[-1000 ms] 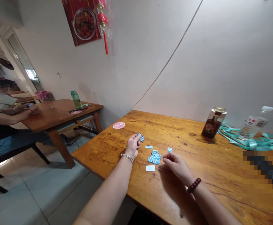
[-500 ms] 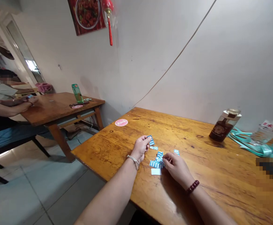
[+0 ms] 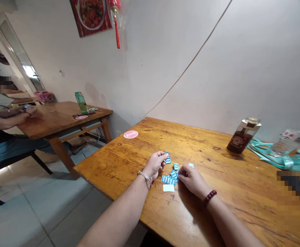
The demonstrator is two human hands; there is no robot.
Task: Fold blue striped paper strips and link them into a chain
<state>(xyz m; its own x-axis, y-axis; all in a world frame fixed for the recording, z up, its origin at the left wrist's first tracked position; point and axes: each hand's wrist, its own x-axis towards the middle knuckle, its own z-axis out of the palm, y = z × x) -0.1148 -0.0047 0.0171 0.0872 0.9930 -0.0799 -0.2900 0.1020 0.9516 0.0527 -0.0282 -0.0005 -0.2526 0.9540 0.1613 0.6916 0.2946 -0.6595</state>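
Observation:
My left hand, with a silver bangle at the wrist, pinches a small blue-and-white label card between thumb and fingers. To its right, my right hand, wearing a dark red bead bracelet, has its fingertips together at the edge of a loose pile of blue-and-white label pieces. Whatever those fingertips grip is hidden. One small label piece lies just above the pile, another behind my right hand. A plain white card rests below the pile.
The wooden table bears a brown drink bottle, turquoise ribbon, a clear plastic bottle and a pink round sticker. At another table, holding a green bottle, sits a person.
The view has turned slightly right. The strip that lay just below my left hand's card no longer shows apart on the table. My right hand stays at the pile, its fingers drawn closer together.

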